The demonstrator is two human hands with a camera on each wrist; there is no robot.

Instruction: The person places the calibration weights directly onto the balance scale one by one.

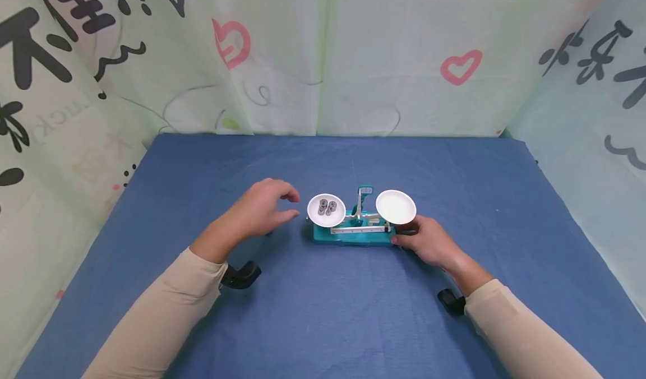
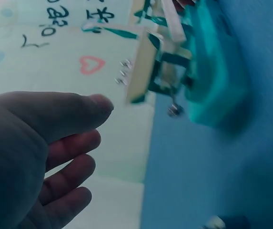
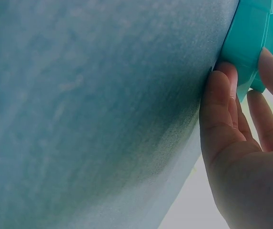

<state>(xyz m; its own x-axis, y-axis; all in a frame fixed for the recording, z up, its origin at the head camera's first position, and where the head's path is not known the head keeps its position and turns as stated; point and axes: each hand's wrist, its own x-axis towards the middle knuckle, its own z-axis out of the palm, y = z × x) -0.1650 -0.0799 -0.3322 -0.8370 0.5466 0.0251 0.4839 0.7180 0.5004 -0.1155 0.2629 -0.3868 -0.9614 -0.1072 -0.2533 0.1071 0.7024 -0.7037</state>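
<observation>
A teal balance scale (image 1: 353, 236) stands on the blue cloth with two white pans. Several small metal nuts (image 1: 327, 207) are grouped on its left pan (image 1: 313, 213); the right pan (image 1: 396, 207) holds nothing. My left hand (image 1: 264, 208) hovers just left of the loaded pan, thumb and fingers apart with nothing between them. In the left wrist view the left hand (image 2: 41, 143) is beside the tilted-looking scale (image 2: 217, 71). My right hand (image 1: 429, 241) grips the right end of the base, below the right pan. In the right wrist view its thumb and fingers straddle the teal base (image 3: 248, 45).
A blue cloth (image 1: 323, 317) covers the table. Pale printed curtains (image 1: 383, 59) with hearts and dark lettering enclose the back and sides. A small white-and-dark object (image 2: 217, 222) lies low in the left wrist view. Black wrist straps (image 1: 242, 275) show at the beige sleeves.
</observation>
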